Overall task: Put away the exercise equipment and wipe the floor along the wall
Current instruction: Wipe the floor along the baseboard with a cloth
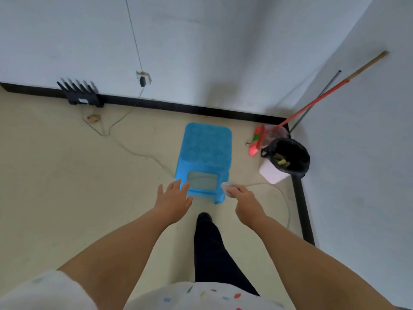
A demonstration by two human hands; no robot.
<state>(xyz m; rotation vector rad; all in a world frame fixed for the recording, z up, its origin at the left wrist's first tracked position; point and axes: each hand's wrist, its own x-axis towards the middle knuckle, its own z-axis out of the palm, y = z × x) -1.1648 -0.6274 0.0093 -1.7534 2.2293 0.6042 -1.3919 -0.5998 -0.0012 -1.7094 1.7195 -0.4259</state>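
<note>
From the head camera, looking down into a room corner: a blue stool (204,159) stands on the pale floor (55,175), a little out from the black skirting (178,107) of the far wall. The left hand (173,199) reaches toward the stool's near left edge with fingers spread wide, holding nothing; whether the fingertips touch the plastic is hard to tell. The right hand (242,198) pinches a small pale wipe (228,186) just beside the stool's near right leg. A cable (143,155) trails across the floor from a wall socket (143,78) and passes the stool; a router (82,95) sits against the skirting, and a bin (286,159) and broom (312,101) fill the corner. No exercise gear shows here, so the step looks like wiping. Best to shift the stool aside with the free hand, lifting it clear of the cable, then run the wipe along the skirting.
</note>
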